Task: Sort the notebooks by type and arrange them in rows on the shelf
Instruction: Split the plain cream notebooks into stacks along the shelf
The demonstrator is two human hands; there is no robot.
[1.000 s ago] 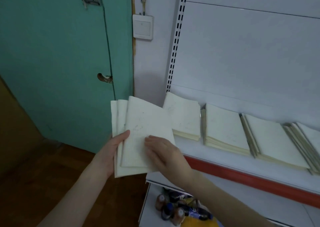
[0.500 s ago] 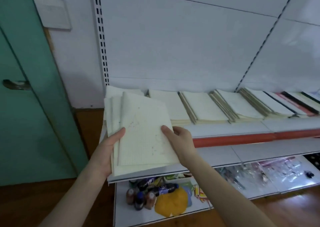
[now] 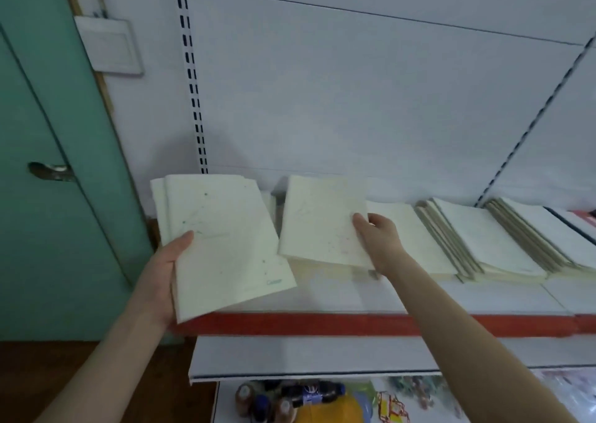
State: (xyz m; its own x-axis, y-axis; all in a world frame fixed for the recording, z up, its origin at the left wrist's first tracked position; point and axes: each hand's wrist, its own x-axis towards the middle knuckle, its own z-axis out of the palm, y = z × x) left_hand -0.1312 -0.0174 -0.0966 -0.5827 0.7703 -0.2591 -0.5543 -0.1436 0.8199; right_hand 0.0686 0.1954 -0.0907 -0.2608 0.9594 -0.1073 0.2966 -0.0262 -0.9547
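done: piles (image 3: pixel 483 238) on the shelf (image 3: pixel 354 324) | todo: your right hand (image 3: pixel 380 242) pinches one notebook (image 3: pixel 322 222) over the shelf; left hand (image 3: pixel 161 280) grips a stack (image 3: pixel 225 245)

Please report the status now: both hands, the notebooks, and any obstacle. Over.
Left hand grips notebook stack. Right hand pinches single notebook over shelf, beside shelved stacks. No obstacle seen.

The left hand (image 3: pixel 159 277) grips a stack of notebooks (image 3: pixel 225 245) at its left edge, thumb across the top cover and fingers beneath. The right hand (image 3: pixel 382 245), forearm stretched forward, pinches a single notebook (image 3: pixel 319 222) by its right edge, thumb on top.
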